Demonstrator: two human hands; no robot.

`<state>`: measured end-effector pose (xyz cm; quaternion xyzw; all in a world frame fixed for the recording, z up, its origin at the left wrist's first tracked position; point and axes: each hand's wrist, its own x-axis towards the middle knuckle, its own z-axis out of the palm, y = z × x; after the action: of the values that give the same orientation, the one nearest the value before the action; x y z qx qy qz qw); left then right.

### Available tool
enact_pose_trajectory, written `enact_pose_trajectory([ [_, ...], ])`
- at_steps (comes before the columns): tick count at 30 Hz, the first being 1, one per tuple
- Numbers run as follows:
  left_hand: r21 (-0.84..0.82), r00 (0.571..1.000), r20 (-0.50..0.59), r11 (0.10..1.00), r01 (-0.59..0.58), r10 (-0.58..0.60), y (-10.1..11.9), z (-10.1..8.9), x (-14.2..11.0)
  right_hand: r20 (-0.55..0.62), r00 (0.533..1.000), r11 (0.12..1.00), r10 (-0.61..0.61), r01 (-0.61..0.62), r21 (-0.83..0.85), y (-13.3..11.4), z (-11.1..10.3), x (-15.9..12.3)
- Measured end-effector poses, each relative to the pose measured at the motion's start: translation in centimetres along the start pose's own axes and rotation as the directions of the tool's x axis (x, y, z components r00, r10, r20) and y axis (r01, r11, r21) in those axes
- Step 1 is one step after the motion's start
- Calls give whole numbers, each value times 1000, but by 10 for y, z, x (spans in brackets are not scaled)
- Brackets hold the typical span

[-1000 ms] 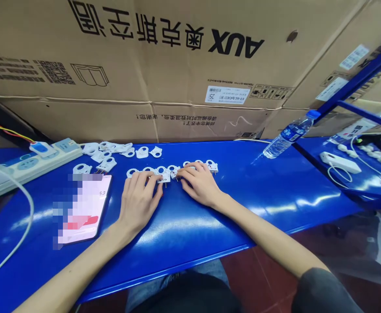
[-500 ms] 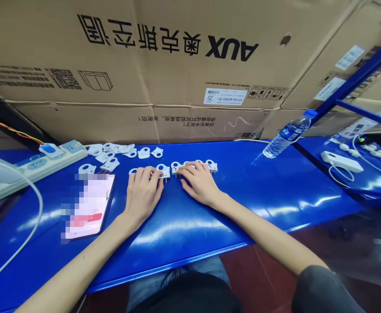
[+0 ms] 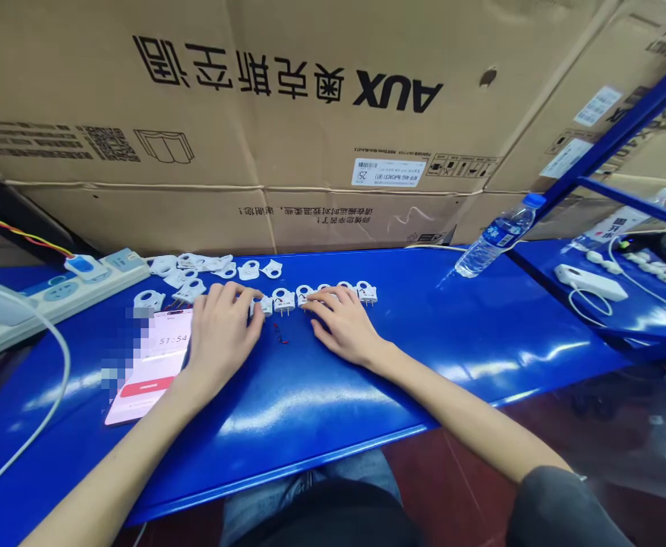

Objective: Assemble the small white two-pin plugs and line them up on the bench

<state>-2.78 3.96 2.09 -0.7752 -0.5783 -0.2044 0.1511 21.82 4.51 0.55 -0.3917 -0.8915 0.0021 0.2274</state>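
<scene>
Bright, even indoor light falls from above. The glossy blue table (image 3: pixel 481 334) shows pale streaks of glare near its front edge. Shadows under the hands are soft and faint. The wide lens bends straight lines toward the edges. Part of the phone screen (image 3: pixel 144 365) is pixelated. The floor at lower right is dim and blurry.

Head view, down over blue table (image 3: pixel 481 334)

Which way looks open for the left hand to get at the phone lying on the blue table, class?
Probably yes, straight to its left: the left hand lies flat right beside the phone, with only bare blue table between them and nothing on top of the phone.
</scene>
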Motion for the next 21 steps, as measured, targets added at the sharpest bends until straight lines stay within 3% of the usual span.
enact_pose_trajectory([
  [3, 2, 997, 75, 999, 33, -33, -16, -4, 1, -15, 998, 998, -59, 59, 20, -8, 0, 0],
  [7, -20, 989, 146, 1000, -12, 15, -24, -5, 1, -12, 990, 989, -139, 139, 52, -18, 2, -1],
  [16, -71, 977, 193, 994, -79, 91, -22, -6, -2, 8, 993, 991, -120, 119, 65, -18, 0, -2],
  [21, -96, 988, 140, 994, -51, 64, -22, -5, -4, 14, 995, 991, -102, 100, 84, -17, 0, -1],
])
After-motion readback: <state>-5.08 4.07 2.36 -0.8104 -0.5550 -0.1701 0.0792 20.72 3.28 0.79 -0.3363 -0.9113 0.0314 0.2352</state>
